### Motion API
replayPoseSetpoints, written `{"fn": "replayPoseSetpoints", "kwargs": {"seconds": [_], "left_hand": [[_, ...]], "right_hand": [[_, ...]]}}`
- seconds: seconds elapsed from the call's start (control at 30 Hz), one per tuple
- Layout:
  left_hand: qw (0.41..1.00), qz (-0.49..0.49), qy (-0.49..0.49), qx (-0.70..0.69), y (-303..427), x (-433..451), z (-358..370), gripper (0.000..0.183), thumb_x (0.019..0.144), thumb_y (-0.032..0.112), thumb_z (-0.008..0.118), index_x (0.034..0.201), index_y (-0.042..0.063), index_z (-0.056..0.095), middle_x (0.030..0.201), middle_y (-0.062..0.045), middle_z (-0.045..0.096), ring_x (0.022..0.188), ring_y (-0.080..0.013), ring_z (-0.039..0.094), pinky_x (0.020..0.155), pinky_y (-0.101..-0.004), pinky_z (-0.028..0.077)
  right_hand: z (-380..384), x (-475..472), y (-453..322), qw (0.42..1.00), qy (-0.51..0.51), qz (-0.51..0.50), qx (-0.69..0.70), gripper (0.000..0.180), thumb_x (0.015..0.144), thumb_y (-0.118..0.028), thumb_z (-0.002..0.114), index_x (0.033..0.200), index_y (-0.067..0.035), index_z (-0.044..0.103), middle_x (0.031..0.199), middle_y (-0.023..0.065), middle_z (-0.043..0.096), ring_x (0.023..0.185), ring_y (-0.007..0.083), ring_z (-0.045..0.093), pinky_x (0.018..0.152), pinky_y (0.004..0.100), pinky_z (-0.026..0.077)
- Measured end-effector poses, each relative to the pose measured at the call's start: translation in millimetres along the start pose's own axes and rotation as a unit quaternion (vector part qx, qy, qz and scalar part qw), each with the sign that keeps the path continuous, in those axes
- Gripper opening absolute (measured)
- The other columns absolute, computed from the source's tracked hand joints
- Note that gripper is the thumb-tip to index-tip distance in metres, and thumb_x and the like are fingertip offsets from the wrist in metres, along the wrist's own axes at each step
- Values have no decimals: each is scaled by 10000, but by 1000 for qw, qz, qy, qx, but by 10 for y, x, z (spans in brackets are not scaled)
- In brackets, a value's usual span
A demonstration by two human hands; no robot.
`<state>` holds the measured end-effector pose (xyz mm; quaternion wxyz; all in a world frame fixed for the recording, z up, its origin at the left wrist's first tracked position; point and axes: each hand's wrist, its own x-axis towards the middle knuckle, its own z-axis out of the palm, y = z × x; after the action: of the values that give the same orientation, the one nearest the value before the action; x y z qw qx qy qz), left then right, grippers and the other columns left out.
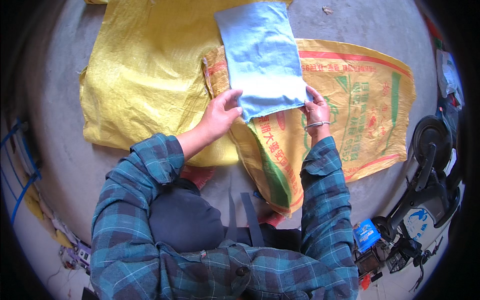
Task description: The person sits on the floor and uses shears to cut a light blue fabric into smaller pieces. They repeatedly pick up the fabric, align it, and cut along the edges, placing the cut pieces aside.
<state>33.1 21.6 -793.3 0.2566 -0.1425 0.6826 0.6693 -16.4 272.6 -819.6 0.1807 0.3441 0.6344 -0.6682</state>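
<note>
A light blue rectangular cloth [258,48] spreads out in front of me, over parts of a yellow woven sack and a printed woven sack. My left hand [221,114] is at its near left corner, thumb and index finger on the edge; the other fingers are partly hidden. The near right corner is pinched between the thumb and fingers of my right hand [317,112], which wears a metal bracelet. The printed orange-yellow sack [375,112] bears red and green writing and reaches out to the right. To the left lies the plain yellow sack [150,86], creased.
Under the sacks is a grey concrete floor [360,22]. At the right edge stands a black scooter-like vehicle [423,187], with a blue container [365,234] beside it. Blue tubing or frame [28,187] curves along the left edge. A dry leaf-like scrap [327,10] lies far ahead.
</note>
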Motion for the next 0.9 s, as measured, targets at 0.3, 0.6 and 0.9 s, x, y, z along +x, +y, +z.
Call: {"fn": "replayPoseSetpoints", "kwargs": {"seconds": [0.3, 0.6, 0.9], "left_hand": [[997, -32, -13, -69, -39, -5, -3, 335, 774, 38, 528, 1101, 0, 468, 894, -27, 520, 826, -84, 491, 752, -213, 409], [991, -61, 38, -113, 35, 88, 146, 148, 761, 11, 529, 908, 11, 510, 759, -23, 526, 607, -73, 504, 576, -196, 431], [995, -80, -21, -50, 17, 132, 112, 391, 729, -47, 478, 1114, 22, 469, 850, -17, 524, 654, -71, 465, 608, -209, 419]], "right_hand": [[-3, -137, -37, 1000, 9, 28, -7, 463, 697, 121, 384, 1139, -4, 443, 1033, 105, 514, 838, 193, 563, 676, 308, 518], [4, -216, -47, 998, 18, 38, 39, 455, 716, 126, 360, 1151, 8, 417, 1015, 119, 510, 833, 224, 565, 676, 333, 528], [-24, -241, -81, 998, 34, 39, -43, 481, 703, 133, 369, 1161, -5, 419, 1056, 120, 498, 838, 220, 563, 670, 334, 528]]}}
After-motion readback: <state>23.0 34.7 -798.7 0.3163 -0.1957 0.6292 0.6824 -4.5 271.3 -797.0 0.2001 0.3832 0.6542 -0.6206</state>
